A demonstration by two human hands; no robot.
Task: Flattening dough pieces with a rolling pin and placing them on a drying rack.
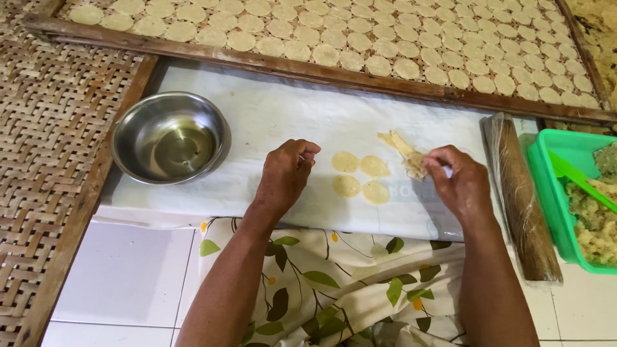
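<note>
Several thin round yellow dough discs (360,175) lie on a white plastic sheet (270,115) in front of me. My left hand (286,172) rests just left of the discs, its fingers curled with nothing visible in them. On the right, my right hand (457,182) pinches a ragged strip of leftover dough (406,151) that trails up and to the left on the sheet.
A steel bowl (168,135) holding a little oil sits at the left on the sheet. A plastic-wrapped rolling pin (520,199) lies right of my hand. A green tub (569,199) of crumbly dough stands at the far right. A woven tray (360,38) behind carries several rows of discs.
</note>
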